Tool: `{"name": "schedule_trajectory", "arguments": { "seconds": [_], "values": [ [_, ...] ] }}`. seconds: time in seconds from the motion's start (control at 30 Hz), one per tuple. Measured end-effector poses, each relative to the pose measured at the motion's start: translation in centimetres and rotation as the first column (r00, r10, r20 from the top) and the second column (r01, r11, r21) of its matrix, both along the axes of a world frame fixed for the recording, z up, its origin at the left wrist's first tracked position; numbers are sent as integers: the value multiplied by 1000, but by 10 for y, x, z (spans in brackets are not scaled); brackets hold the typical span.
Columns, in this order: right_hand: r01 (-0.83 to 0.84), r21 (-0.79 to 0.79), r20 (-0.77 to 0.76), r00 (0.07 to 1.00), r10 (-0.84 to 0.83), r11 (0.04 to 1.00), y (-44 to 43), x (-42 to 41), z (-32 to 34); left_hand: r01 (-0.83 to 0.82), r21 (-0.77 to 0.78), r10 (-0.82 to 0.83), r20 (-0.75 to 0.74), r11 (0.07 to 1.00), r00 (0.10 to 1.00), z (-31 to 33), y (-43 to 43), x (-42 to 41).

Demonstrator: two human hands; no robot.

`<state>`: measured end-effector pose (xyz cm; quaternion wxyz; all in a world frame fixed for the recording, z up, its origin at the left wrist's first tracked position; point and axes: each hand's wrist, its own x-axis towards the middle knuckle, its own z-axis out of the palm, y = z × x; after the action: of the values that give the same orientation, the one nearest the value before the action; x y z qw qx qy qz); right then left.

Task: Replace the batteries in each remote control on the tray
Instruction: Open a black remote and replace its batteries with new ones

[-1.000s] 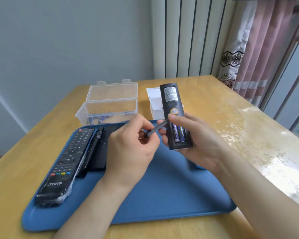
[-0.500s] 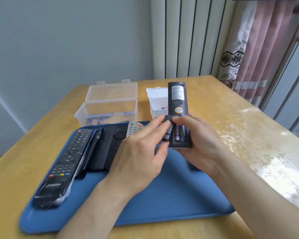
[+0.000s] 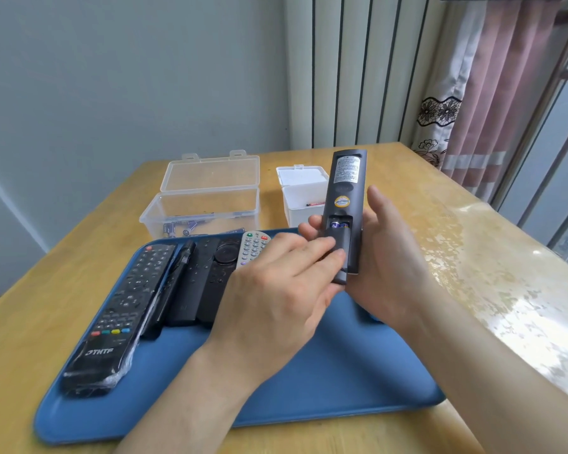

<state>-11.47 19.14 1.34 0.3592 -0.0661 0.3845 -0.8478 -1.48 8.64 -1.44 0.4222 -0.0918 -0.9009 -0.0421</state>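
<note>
Left fingers [image 3: 322, 254] press battery cover [image 3: 347, 245] at remote's [image 3: 345, 178] lower edge, above tray [image 3: 325, 371].

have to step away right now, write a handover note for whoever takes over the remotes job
Right hand: grip round the black remote, back up, above the blue tray.
Left hand: straight fingers press the battery cover, only partly slid on; two batteries show in the bay.
Done: this remote is loaded.
Left: close the cover, then the other remotes on the tray, state unknown. Loose batteries lie in the clear box.
</note>
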Motion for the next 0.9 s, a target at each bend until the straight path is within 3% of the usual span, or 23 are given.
{"name": "schedule_trajectory", "arguments": {
  "seconds": [0.43, 0.9],
  "values": [
    [-46, 21, -46, 998, 47, 999, -4, 6, -5, 5, 158, -18, 81, 987, 997, 0, -4, -2],
    [36, 90, -183, 983, -19, 995, -8, 24, -7, -58, 266, 61, -6, 962, 998, 4, -2, -1]
  ]
}}
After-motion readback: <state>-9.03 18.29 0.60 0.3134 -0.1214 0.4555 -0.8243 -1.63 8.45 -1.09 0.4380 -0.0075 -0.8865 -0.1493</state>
